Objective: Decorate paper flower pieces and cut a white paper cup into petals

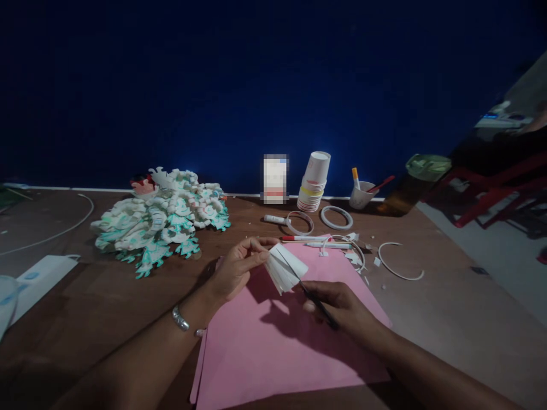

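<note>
Above the pink sheets (273, 353), my left hand (235, 270) pinches the edge of a white paper cup (294, 262) between thumb and fingers. The cup lies tilted in the air, with slits running along its wall. Closed around the handles of dark scissors (322, 310), my right hand (337, 304) brings the blades against the cup's wall. Part of the handles is hidden by my fingers. A silver bracelet (180, 319) circles my left wrist.
A pile of green-edged white paper cutouts (162, 222) lies left. Behind stand stacked paper cups (316, 176) and a cup with pens (362, 196). Tape rolls (337, 217), markers (305, 238) and paper rings (401, 279) lie nearby. A power strip (43, 282) sits left, a bag-lined bin (410, 182) right.
</note>
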Demonstrator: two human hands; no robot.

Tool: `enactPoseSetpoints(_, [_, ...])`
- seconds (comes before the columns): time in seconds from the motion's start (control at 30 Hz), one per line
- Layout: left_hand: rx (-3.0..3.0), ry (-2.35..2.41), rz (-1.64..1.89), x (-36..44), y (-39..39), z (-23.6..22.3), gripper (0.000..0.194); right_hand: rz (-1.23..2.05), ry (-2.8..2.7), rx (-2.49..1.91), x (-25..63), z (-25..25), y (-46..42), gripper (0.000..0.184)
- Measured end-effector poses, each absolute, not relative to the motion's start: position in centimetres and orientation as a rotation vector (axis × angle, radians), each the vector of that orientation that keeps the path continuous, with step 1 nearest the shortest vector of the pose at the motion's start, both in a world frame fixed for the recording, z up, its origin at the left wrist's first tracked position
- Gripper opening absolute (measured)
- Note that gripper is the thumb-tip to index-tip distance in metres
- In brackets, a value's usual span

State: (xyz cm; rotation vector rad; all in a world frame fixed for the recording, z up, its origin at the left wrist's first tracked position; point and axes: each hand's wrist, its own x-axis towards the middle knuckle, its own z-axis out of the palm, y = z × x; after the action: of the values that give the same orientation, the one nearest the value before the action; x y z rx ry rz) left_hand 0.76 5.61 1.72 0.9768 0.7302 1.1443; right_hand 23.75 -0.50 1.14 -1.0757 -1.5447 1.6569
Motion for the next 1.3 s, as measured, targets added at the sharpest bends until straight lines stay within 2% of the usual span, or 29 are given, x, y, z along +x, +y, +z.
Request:
enactPoseSetpoints(0.7, [1.034, 0.722, 1.130, 0.5, 5.7, 1.9, 0.015, 1.671, -1.495, -1.098, 23.8, -0.1, -0.2, 0.045])
enactPoseSetpoints(0.93, [1.007, 0.756, 1.179, 0.9, 5.9, 1.1, 0.013, 1.609, -1.523, -1.084, 23.9, -0.2, -0.3, 0.035])
enactPoseSetpoints(1.1, [0.942, 0.785, 1.169, 1.3, 6.0, 0.5, 0.030, 1.585, -1.566, -1.073, 23.8, 0.2, -0.5, 0.028])
enactPoseSetpoints(1.3, [0.886, 0.782, 1.264, 1.1, 6.3, 0.6, 0.019, 1.656, -1.583, -1.045, 23.9, -0.5, -0.2, 0.022])
